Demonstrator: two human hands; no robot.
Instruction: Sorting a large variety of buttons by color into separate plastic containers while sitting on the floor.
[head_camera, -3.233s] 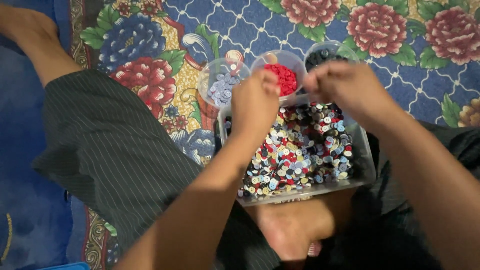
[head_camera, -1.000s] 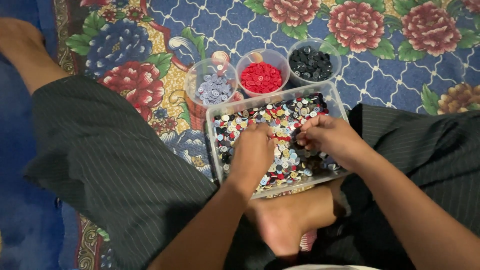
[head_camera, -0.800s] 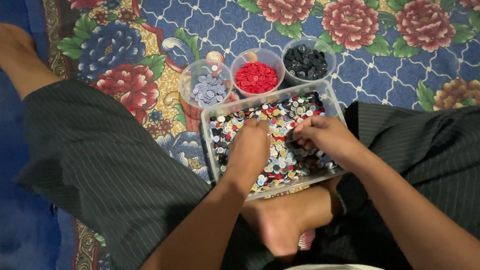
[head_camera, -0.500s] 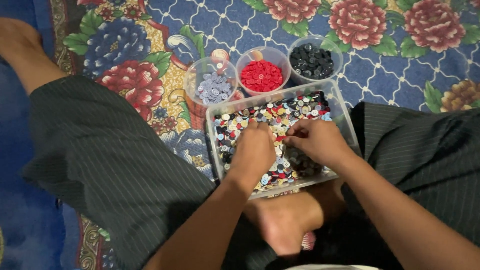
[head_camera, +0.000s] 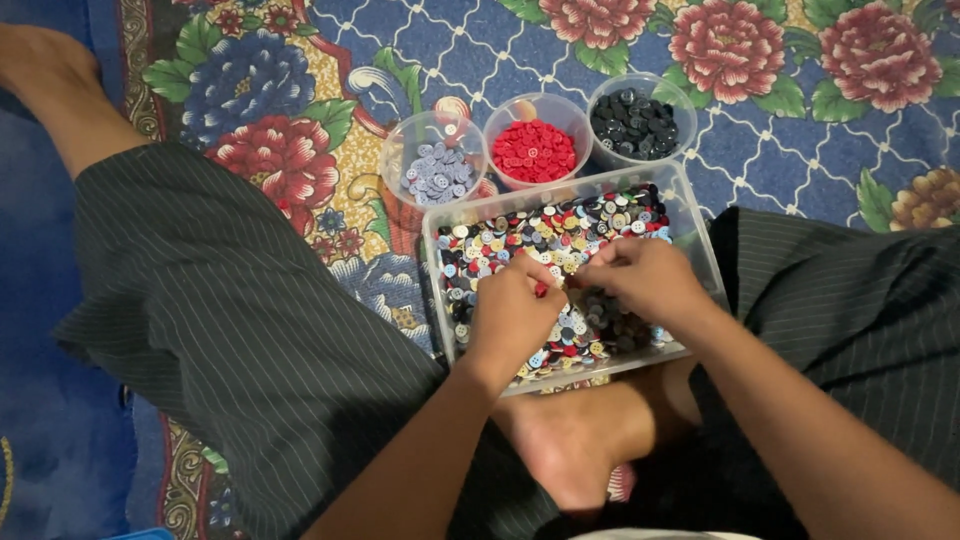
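Left hand (head_camera: 512, 312) and right hand (head_camera: 648, 280): both palm-down, forearms angled in from below, working inside the clear tray (head_camera: 700, 232) of mixed buttons (head_camera: 560, 225). Left grip: fingertips pinched on a small red button (head_camera: 540, 290). Right grip: fingers curled into the pile; contents cannot be determined. Beyond the grips stand three cups (head_camera: 434, 165): grey-blue, red and black buttons.

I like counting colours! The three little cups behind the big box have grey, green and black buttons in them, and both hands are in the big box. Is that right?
Not quite. The middle cup holds red buttons, not green; the head view shows it. The rest stands: grey buttons in one cup, black in another, and the left hand and right hand are both in the big box.
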